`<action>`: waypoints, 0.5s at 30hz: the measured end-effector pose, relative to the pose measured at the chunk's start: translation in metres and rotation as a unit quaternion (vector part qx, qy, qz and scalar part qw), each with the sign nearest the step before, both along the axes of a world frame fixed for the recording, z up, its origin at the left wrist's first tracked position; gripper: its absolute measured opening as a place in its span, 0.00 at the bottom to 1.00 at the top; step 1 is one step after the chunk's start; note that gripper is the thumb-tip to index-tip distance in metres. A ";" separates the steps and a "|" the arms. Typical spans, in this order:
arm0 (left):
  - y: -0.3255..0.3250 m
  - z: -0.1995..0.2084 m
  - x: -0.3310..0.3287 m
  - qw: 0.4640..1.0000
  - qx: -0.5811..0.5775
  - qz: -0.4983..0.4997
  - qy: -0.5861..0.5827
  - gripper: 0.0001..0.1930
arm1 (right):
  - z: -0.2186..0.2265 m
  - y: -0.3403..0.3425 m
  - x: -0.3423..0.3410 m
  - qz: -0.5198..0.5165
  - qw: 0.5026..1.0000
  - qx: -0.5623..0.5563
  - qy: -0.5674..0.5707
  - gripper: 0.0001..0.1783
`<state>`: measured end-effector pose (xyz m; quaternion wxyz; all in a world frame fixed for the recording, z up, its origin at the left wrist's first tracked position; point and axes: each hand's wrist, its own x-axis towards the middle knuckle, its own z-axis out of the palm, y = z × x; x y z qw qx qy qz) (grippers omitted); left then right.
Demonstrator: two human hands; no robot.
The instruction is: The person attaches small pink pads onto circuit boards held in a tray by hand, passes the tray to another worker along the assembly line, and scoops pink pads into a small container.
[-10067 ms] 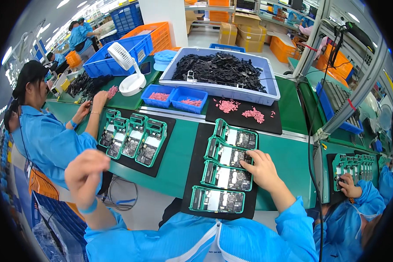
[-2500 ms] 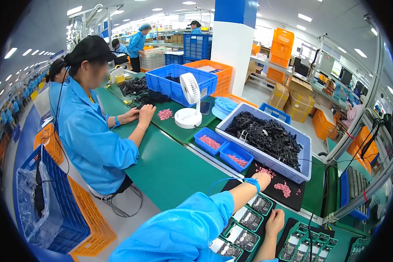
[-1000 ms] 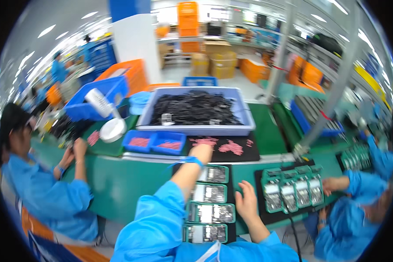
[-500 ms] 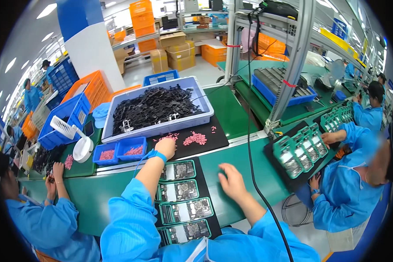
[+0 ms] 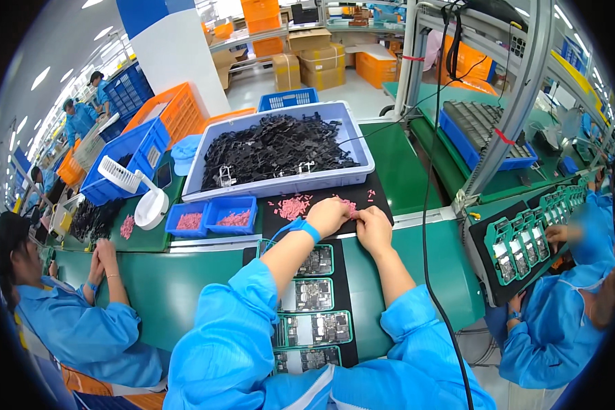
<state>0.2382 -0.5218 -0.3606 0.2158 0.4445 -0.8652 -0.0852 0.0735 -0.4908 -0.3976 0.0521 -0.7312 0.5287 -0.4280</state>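
My left hand [image 5: 328, 216] is at the black mat [image 5: 273, 223], its fingers closed at a pile of small pink pieces [image 5: 348, 206]. What it pinches is hidden. Beside it, my right hand [image 5: 375, 230] has thumb and fingers pressed together, with a bit of pink at the tips. The two hands nearly touch. Another heap of pink pieces [image 5: 294, 207] lies left of them. Below my hands, several green frames holding phone circuit boards [image 5: 314, 294] stand in a column on a black strip. My left forearm partly covers the farthest one.
A large grey bin [image 5: 280, 186] of black parts stands behind the mat. Two blue trays [image 5: 212, 231] of pink pieces and a white fan [image 5: 152, 209] are to the left. A black cable [image 5: 427, 273] hangs at my right. Co-workers sit on both sides, boards before the right one.
My right hand went from open over the green surface to closed at the pink pieces. My left hand moved right across the mat to meet it. The whole view shifted.
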 end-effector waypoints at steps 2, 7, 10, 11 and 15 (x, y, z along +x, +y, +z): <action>-0.004 -0.009 -0.006 1.000 0.007 0.015 0.009 0.05 | -0.002 -0.001 0.000 0.011 1.000 -0.003 -0.004 0.08; -0.013 -0.011 -0.011 0.994 0.038 0.066 -0.073 0.08 | 0.005 0.002 0.000 0.041 0.999 -0.013 0.016 0.06; -0.012 0.001 -0.008 0.992 0.055 0.038 -0.109 0.06 | 0.016 0.007 0.002 0.047 0.999 0.003 0.024 0.05; -0.012 0.003 -0.007 0.991 0.065 0.019 -0.114 0.06 | 0.014 0.006 0.002 0.042 0.999 0.008 0.030 0.05; -0.010 0.005 0.006 0.988 0.075 -0.006 -0.135 0.05 | 0.010 0.000 0.001 0.036 0.998 0.026 0.052 0.05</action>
